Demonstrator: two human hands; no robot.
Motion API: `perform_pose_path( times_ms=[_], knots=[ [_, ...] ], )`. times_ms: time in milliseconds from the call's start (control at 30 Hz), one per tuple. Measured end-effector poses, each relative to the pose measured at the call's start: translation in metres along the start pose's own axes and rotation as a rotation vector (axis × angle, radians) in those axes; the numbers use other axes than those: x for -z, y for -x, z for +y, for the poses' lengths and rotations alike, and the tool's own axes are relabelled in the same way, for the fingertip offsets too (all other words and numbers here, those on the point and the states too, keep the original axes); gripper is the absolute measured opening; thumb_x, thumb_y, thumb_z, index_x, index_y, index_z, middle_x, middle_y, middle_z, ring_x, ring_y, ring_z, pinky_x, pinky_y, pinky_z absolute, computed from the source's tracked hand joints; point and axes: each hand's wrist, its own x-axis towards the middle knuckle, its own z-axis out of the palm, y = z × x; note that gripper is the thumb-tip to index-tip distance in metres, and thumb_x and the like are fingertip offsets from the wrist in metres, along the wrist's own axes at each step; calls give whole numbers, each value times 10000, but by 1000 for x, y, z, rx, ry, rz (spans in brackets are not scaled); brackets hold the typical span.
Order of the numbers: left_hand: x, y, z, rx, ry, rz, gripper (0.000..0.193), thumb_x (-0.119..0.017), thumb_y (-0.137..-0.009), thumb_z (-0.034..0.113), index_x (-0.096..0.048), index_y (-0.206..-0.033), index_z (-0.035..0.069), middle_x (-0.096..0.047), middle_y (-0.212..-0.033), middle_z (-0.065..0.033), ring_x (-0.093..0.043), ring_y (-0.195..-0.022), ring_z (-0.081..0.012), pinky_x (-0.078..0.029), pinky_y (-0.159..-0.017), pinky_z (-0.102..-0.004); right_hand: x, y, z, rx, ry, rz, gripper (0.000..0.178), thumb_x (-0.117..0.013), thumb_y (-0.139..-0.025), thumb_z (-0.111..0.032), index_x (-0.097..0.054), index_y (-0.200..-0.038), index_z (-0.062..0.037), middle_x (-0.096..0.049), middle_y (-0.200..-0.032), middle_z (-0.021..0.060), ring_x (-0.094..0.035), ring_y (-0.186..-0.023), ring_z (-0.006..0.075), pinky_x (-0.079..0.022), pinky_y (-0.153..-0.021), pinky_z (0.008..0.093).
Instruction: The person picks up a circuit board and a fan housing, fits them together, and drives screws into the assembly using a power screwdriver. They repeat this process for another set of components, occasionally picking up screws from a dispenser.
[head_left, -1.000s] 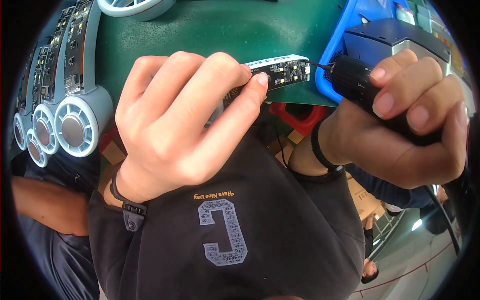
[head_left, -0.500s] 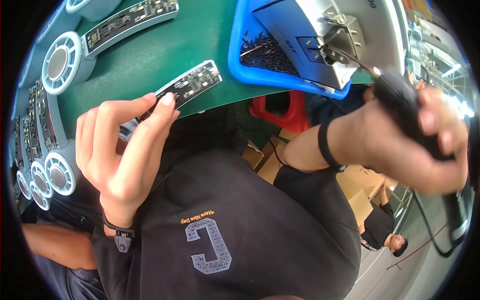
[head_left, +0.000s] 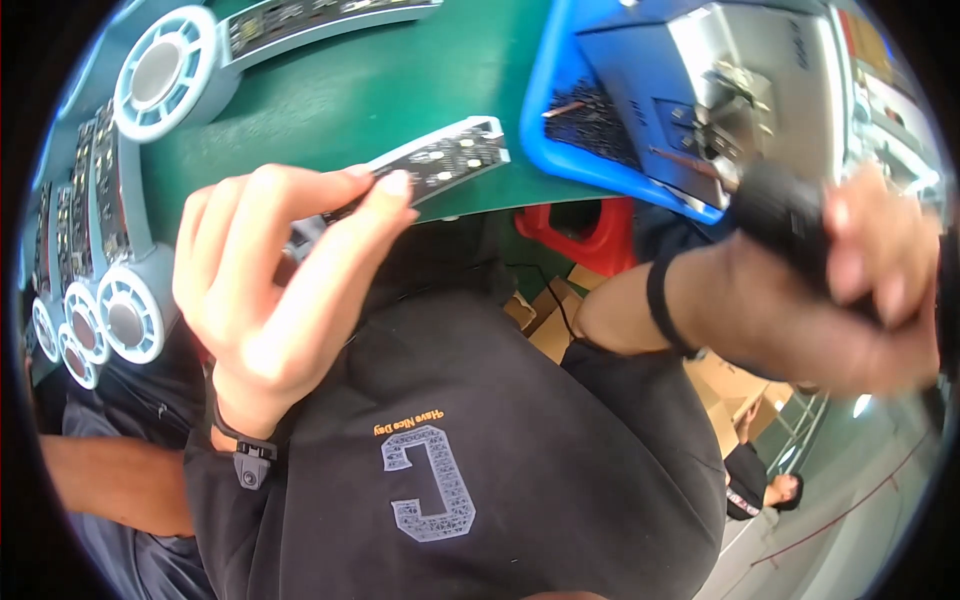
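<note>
My left hand (head_left: 285, 270) pinches a light blue-grey plastic housing with a black circuit board (head_left: 445, 162) in it, between thumb and fingers at its near end. It is held tilted over the table's front edge. My right hand (head_left: 850, 285), somewhat blurred, is wrapped round a black power screwdriver (head_left: 775, 215). The screwdriver's thin bit reaches left to the metal pick-up part of a grey screw feeder (head_left: 735, 100). I cannot tell whether a screw sits on the tip.
The feeder stands in a blue tray (head_left: 548, 150) with many small dark screws (head_left: 592, 128). More ring-ended housings with boards (head_left: 160, 75) lie on the green table (head_left: 300, 125) at left. Below are a red stool (head_left: 590, 235) and cardboard boxes. Other people are nearby.
The view has shifted, so the table, tray and feeder appear farther right. My left hand still grips the housing, and the screwdriver's bit stays at the feeder.
</note>
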Motion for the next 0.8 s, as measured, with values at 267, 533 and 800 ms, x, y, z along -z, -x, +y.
perform_pose_path(
  times_ms=[267,533,800],
  knots=[
    [-4,5,-7,24,5,38,346,-939,-665,55,-844,-993,116,-718,-899,-19,-614,-753,-184,-445,-639,-299,-14,21,-7,-91,-207,-26,236,-515,-943,-201,-472,-735,-98,-439,-694,27,-428,-486,165,-431,-516,372],
    [-6,5,-5,15,6,53,354,-940,-647,67,-847,-985,119,-723,-900,-20,-613,-749,-179,-438,-629,-297,-13,28,-9,-124,-313,-38,278,-518,-948,-214,-438,-701,-114,-438,-682,21,-416,-477,158,-406,-506,367],
    [-8,6,-6,17,7,68,366,-938,-637,81,-850,-990,117,-732,-908,-23,-612,-740,-176,-437,-626,-297,0,23,-3,-197,-283,-147,212,-496,-965,-206,-470,-788,-91,-440,-689,21,-408,-473,155,-394,-495,365]
  ],
)
